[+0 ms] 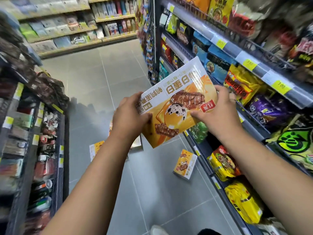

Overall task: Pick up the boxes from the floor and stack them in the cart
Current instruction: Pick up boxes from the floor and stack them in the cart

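I hold a large white and orange snack box (177, 102) up in front of me, tilted, with its printed face toward the camera. My left hand (130, 116) grips its left edge and my right hand (218, 111) grips its right side with the thumb on the face. Below on the grey floor lie more boxes of the same kind: one (185, 164) near the right shelf, one (95, 150) partly behind my left forearm, and another (138, 144) mostly hidden by the held box. No cart is in view.
Shelves of snack packets (237, 167) line the right side of the narrow aisle. A dark rack of small goods (42, 133) stands on the left. Another shelf row (76, 31) crosses the far end. My shoe tips (157, 230) show at the bottom edge.
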### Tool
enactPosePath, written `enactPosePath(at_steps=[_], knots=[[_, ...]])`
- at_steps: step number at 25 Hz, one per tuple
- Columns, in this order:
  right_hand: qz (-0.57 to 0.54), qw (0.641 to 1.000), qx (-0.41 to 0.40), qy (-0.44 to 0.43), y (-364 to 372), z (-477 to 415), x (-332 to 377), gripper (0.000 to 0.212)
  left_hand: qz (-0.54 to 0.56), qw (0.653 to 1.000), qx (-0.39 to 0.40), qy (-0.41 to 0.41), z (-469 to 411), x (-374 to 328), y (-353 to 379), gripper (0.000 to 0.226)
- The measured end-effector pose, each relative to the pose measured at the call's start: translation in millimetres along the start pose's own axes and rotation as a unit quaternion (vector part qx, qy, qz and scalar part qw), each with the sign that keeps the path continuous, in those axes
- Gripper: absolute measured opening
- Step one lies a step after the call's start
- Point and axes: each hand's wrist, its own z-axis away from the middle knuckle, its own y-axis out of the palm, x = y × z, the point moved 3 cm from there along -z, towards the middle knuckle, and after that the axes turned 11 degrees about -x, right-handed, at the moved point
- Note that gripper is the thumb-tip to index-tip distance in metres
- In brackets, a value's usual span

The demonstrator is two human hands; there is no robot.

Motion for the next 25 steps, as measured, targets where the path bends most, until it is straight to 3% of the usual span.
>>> enactPosePath(at_steps=[6,15,25], knots=[[0.004,0.997,-0.078,0.014,-119.2,43.0,-25.2,0.09,0.022,0.996,0.003,0.083,65.8,-89.2,-9.6,0.074],[0.022,0.975,-0.198,0.095,-298.7,152.9,-96.2,0.081,0.052,0.976,0.071,0.201,198.4,-222.0,10.8,0.065],[0.067,0.916,-0.336,0.207,-396.9,263.1,-128.6,0.086,0.125,0.92,0.181,0.323,294.5,-309.8,29.6,0.054]])
